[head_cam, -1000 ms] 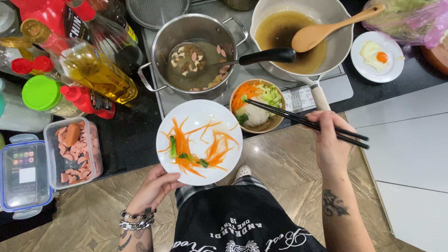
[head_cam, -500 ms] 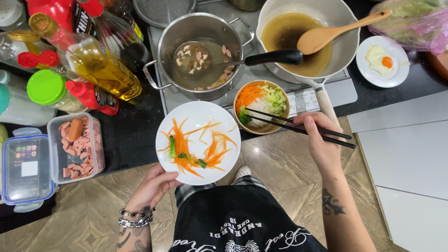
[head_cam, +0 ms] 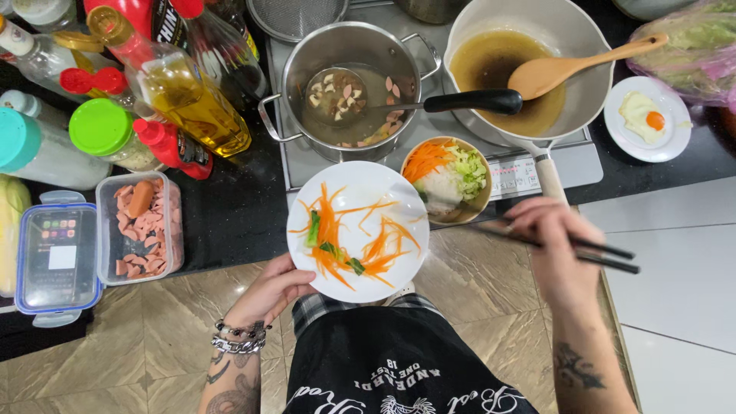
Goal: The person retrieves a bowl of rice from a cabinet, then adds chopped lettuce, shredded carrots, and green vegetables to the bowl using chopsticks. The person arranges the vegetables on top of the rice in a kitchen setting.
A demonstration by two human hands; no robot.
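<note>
Over tan floor, left hand (head_cam: 268,290) clasps white plate's (head_cam: 383,188) lower-left rim; right hand (head_cam: 553,249) pinches black chopsticks (head_cam: 606,255).

Black counter (head_cam: 230,207) carries bottles (head_cam: 184,92), sausage tub (head_cam: 142,230), stove (head_cam: 506,165).

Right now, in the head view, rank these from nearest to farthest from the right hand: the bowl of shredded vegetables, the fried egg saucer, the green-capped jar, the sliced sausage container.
From the right hand:
1. Bowl of shredded vegetables, just up-left, by the chopstick tips.
2. Fried egg saucer, up-right on the counter.
3. Sliced sausage container, far left.
4. Green-capped jar, far left, behind the container.
</note>
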